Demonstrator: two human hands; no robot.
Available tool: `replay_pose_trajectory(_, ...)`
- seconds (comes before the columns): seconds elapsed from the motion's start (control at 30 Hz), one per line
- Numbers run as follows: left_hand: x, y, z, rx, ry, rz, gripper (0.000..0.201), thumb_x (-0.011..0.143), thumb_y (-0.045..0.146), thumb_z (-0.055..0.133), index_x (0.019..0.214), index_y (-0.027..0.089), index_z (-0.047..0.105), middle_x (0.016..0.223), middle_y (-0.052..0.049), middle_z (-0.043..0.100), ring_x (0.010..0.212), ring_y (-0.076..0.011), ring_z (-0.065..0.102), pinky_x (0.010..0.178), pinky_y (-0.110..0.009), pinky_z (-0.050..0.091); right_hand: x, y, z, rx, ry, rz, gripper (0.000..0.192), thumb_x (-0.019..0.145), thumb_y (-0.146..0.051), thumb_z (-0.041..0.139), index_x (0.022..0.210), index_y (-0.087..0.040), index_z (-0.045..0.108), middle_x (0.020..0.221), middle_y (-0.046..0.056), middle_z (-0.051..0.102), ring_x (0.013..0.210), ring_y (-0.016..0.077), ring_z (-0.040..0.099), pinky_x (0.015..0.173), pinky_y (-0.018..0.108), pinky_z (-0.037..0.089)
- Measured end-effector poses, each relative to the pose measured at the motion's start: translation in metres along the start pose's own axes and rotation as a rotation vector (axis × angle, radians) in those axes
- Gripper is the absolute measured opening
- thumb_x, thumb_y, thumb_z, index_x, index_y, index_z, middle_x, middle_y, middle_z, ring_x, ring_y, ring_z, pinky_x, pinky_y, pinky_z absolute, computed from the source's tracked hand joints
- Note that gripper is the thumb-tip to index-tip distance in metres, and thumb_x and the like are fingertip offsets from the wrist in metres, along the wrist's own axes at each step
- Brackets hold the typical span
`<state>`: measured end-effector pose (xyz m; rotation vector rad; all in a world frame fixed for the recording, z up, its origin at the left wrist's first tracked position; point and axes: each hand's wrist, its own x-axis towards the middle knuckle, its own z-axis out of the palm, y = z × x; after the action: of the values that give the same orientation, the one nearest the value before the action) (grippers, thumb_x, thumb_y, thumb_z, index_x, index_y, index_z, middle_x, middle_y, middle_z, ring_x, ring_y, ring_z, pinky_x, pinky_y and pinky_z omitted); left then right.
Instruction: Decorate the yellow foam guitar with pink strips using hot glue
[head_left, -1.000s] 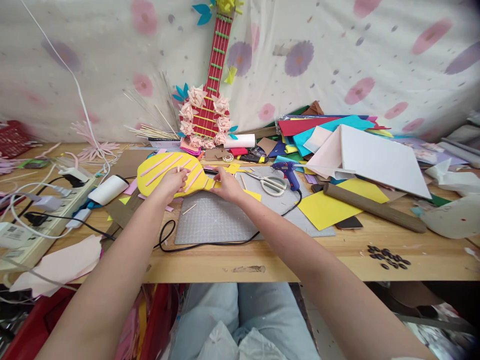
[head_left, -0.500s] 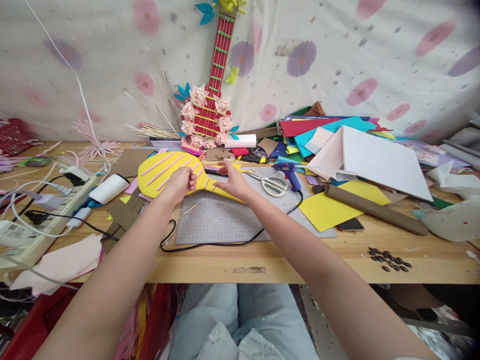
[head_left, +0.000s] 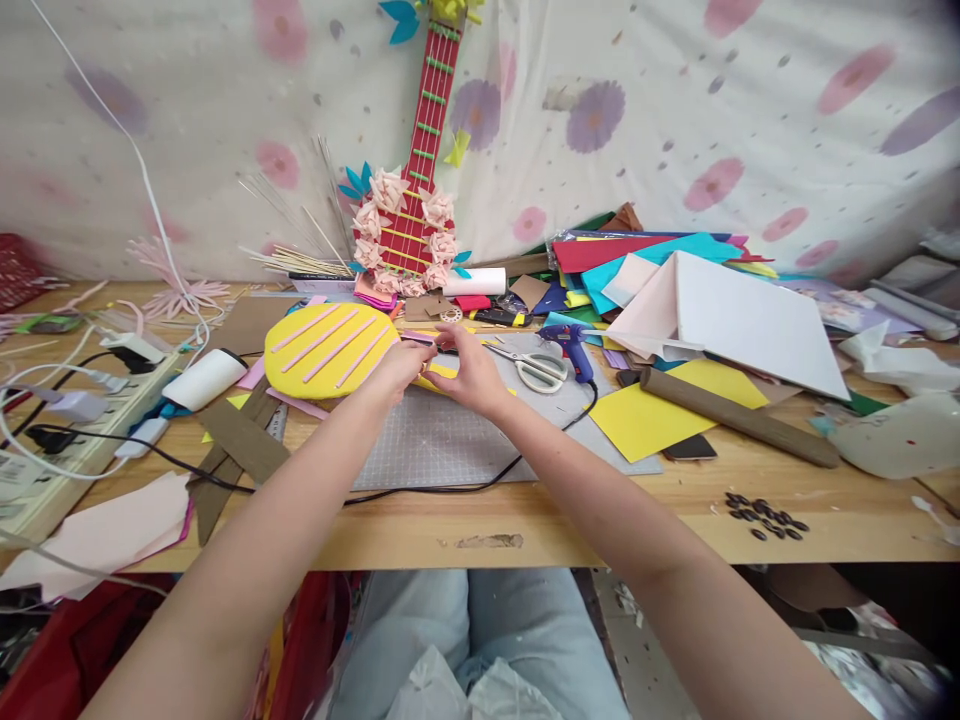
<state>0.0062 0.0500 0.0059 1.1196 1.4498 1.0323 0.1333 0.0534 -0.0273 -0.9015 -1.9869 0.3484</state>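
A flat yellow guitar-shaped cutout (head_left: 300,345) with slanting pink strips on its round body lies partly over the grey cutting mat (head_left: 450,440). At the start of its neck, my left hand (head_left: 405,370) has its fingers pinched together; whatever is between them is hidden. Right beside it, my right hand (head_left: 474,372) curves over the neck with thumb and index finger apart. Both hands cover much of the neck. Scissors (head_left: 541,372) with white handles lie to the right of my right hand, and a blue glue gun (head_left: 570,345) is just beyond them.
A red flower-trimmed guitar (head_left: 409,235) leans on the wall sheet. Colored sheets and a white board (head_left: 757,320) fill the right, with a brown roll (head_left: 739,415). Small dark beads (head_left: 765,515) sit at the front right. A power strip (head_left: 82,450) and cables occupy the left; a black cord crosses the mat.
My left hand has moved right, from the cutout's striped body to the neck beside my right hand. My right hand keeps much the same place. The view has shifted slightly.
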Motion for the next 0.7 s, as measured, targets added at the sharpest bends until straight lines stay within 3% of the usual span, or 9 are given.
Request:
replay_pose_trajectory(0.07, 0.003, 0.0, -0.006, 0.083, 0.095, 0.044, 0.01, 0.062, 0.019, 0.063, 0.059, 0.017, 0.053, 0.057, -0.001, 0.051, 0.064, -0.0159, 0.05, 0.058, -0.026, 0.035, -0.005, 0.007, 0.004, -0.016, -0.012, 0.053, 0.056, 0.07, -0.031, 0.062, 0.119, -0.019, 0.04, 0.103, 0.008, 0.057, 0.097, 0.0204, 0.053, 0.086, 0.035, 0.041)
replay_pose_trajectory(0.17, 0.011, 0.004, -0.024, 0.17, 0.363, 0.246, 0.009, 0.065, 0.02, 0.061, 0.067, 0.017, 0.054, 0.072, -0.003, 0.056, 0.076, -0.0167, 0.051, 0.07, -0.026, 0.037, -0.012, 0.017, 0.011, -0.053, -0.06, 0.149, 0.059, 0.068, -0.03, 0.063, 0.12, -0.02, 0.039, 0.102, 0.008, 0.057, 0.096, 0.0213, 0.053, 0.084, 0.037, 0.041)
replay_pose_trajectory(0.23, 0.015, 0.005, -0.039, 0.189, 0.468, 0.269, 0.01, 0.069, 0.023, 0.059, 0.073, 0.018, 0.053, 0.079, -0.003, 0.056, 0.077, -0.0159, 0.051, 0.074, -0.027, 0.038, -0.016, 0.023, 0.016, -0.078, -0.108, 0.196, 0.06, 0.067, -0.03, 0.064, 0.121, -0.019, 0.038, 0.101, 0.009, 0.058, 0.096, 0.0221, 0.053, 0.084, 0.039, 0.04)
replay_pose_trajectory(0.4, 0.016, -0.004, -0.058, 0.236, 0.477, 0.264, 0.012, 0.069, 0.024, 0.058, 0.078, 0.018, 0.053, 0.081, -0.003, 0.055, 0.078, -0.0158, 0.051, 0.075, -0.028, 0.039, -0.017, 0.025, 0.02, -0.108, -0.136, 0.243, 0.062, 0.066, -0.03, 0.066, 0.121, -0.019, 0.039, 0.1, 0.009, 0.059, 0.097, 0.0236, 0.053, 0.083, 0.039, 0.04)
replay_pose_trajectory(0.7, 0.011, -0.012, -0.06, 0.196, 0.438, 0.237, 0.019, 0.065, 0.019, 0.059, 0.083, 0.018, 0.054, 0.08, -0.002, 0.052, 0.079, -0.0155, 0.051, 0.072, -0.027, 0.039, -0.013, 0.026, 0.021, -0.121, -0.154, 0.268, 0.059, 0.066, -0.029, 0.064, 0.119, -0.017, 0.039, 0.1, 0.01, 0.059, 0.094, 0.0216, 0.055, 0.079, 0.036, 0.043)
